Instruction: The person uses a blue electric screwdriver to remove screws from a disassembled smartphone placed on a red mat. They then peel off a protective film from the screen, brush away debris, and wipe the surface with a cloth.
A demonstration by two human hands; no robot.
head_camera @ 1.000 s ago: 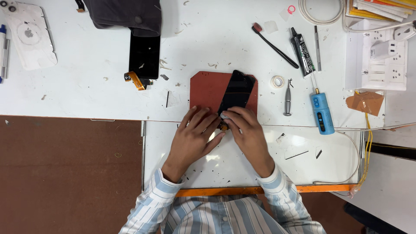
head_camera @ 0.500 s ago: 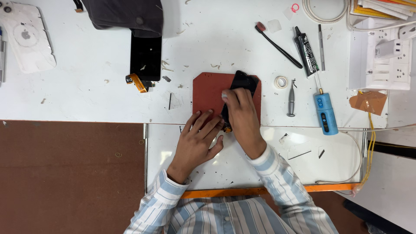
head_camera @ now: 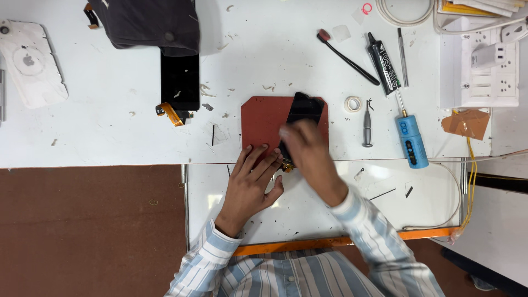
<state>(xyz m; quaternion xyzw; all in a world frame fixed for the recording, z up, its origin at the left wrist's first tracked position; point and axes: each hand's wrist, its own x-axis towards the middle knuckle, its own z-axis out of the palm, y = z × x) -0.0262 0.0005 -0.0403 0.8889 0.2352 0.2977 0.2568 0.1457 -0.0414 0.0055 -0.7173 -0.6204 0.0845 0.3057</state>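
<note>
Blurred right hand (head_camera: 308,151) hides the black phone screen's (head_camera: 304,110) lower end, grip unclear; left hand (head_camera: 252,179) fingers flat.

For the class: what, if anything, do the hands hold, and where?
The right hand, blurred, covers the black phone screen's lower half; a grip cannot be told. The left hand lies flat, holding nothing.

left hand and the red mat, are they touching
Touching. The head view shows the left hand lying flat with its fingertips spread on the lower edge of the red mat, with no gap visible.
</note>
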